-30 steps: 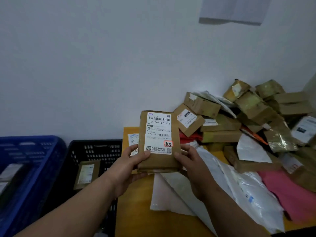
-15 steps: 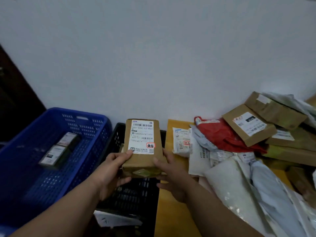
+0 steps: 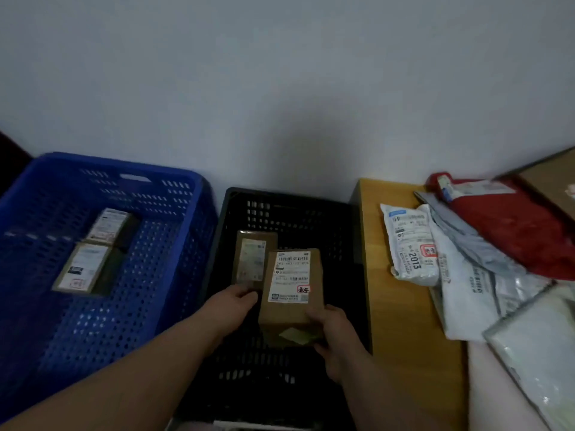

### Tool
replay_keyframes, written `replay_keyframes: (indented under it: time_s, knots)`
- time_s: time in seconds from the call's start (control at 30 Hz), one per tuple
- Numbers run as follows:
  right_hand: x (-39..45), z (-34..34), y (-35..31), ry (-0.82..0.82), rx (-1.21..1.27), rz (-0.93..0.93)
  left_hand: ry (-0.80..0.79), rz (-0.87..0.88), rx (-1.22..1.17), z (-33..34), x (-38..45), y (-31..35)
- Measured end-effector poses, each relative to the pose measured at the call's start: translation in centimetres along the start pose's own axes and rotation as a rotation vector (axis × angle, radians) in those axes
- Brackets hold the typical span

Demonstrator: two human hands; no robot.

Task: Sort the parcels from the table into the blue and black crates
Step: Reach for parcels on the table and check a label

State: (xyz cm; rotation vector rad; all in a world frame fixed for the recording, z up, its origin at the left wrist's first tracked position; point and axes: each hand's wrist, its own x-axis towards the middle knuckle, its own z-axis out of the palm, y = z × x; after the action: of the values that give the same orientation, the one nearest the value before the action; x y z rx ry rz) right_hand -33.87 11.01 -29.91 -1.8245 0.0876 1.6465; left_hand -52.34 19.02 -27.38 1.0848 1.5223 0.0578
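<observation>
Over the black crate (image 3: 289, 200) we see the cardboard parcel (image 3: 291, 293) held label-up: right hand (image 3: 337, 340) grips its near right corner, left hand (image 3: 230, 309) sits at its left edge, fingers curled, contact unclear. Label: barcode, red stamp, digits too blurred. White bag (image 3: 410, 244) on the table (image 3: 401, 321) reads "2013".

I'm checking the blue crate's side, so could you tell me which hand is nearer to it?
Left. The left hand is over the black crate, on the side toward the blue crate; the right hand grips the brown box farther right.
</observation>
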Motion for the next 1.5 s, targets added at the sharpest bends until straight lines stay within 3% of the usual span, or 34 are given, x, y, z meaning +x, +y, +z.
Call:
replay_keyframes:
  time_s: [0.17,0.37,0.57,0.7,0.9,1.07,1.23,1.5]
  knots:
    - [6.3,1.3,0.3,0.082,0.065,0.059,-0.085,0.009,0.261,1.5,6.4,-0.9]
    - [14.0,2.9,-0.8,0.147,0.205,0.034,-0.099,-0.035,0.374,3.3,13.5,-2.1]
    - [19.9,4.1,-0.9,0.248,0.259,-0.042,-0.099,-0.193,0.265,4.8,19.1,-4.2]
    - [23.9,3.9,-0.8,0.25,0.287,0.003,-0.095,-0.253,0.214,5.6,21.7,-5.7]
    - [27.6,4.1,-0.9,0.275,0.121,0.109,0.06,-0.313,0.002,6.3,23.2,-6.9]
    - [29.1,4.1,-0.5,0.393,0.082,0.045,0.205,-0.323,-0.061,7.3,22.6,-7.8]
    - [28.9,3.9,0.5,0.288,0.045,0.082,0.25,-0.305,-0.064,8.4,23.0,-8.3]
    - [29.6,4.9,-0.6,0.316,-0.127,-0.145,0.303,-0.26,-0.127,8.7,23.2,-9.1]
